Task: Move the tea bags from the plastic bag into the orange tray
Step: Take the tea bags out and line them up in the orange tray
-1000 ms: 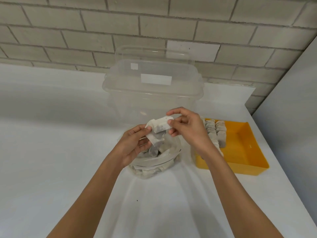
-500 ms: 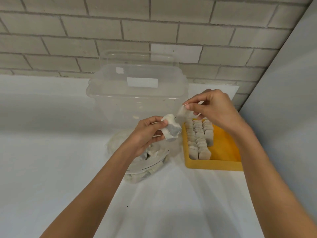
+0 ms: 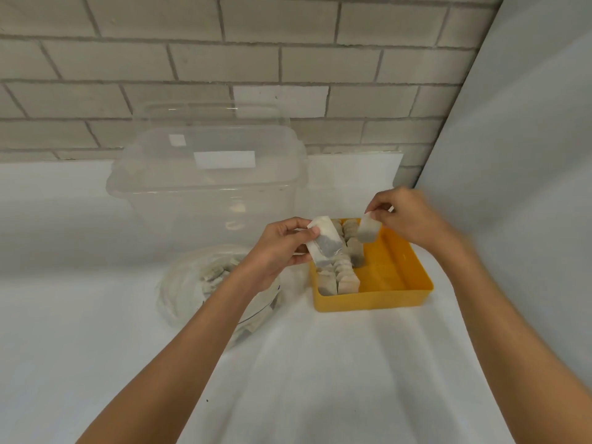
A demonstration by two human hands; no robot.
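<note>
The orange tray [image 3: 394, 270] sits on the white table at centre right, with two rows of tea bags [image 3: 344, 272] standing along its left side. My right hand [image 3: 407, 217] pinches one tea bag [image 3: 366, 230] by its top edge above the tray's far end. My left hand [image 3: 278, 248] grips another tea bag [image 3: 325, 245] at the tray's left rim. The clear plastic bag [image 3: 192, 283] with several tea bags lies left of the tray, partly hidden by my left forearm.
A large clear plastic box [image 3: 208, 187] with its lid on stands behind the bag. A brick wall [image 3: 224, 59] closes the back. A grey panel [image 3: 528, 187] rises at the right, close to the tray.
Both hands moved right from above the bag to the tray. The two tea bags came apart, one in each hand, and the right one is lower, over the tray.
</note>
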